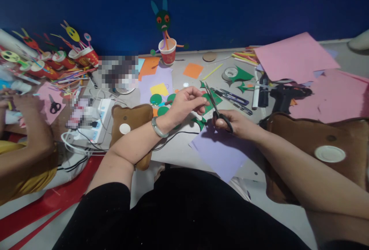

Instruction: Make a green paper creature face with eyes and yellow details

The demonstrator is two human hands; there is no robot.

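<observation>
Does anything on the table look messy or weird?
A bit messy! The purple sheet under the scissors lies crooked, one corner seemingly poking past the edge of the table. Jagged green scraps lie loose by the tape roll. I see no spill.

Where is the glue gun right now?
Head view, right side: the glue gun lies by the pink paper, just beyond the right-hand brown cushion.

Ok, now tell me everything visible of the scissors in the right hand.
The scissors have black handles, plastic by their look, and slim, grey, metal-looking blades. The right hand grips the handles above the table, blades pointing away from the body and slightly left. The blades look a little parted. They sit close to the left hand; whether they touch it is unclear.
</observation>
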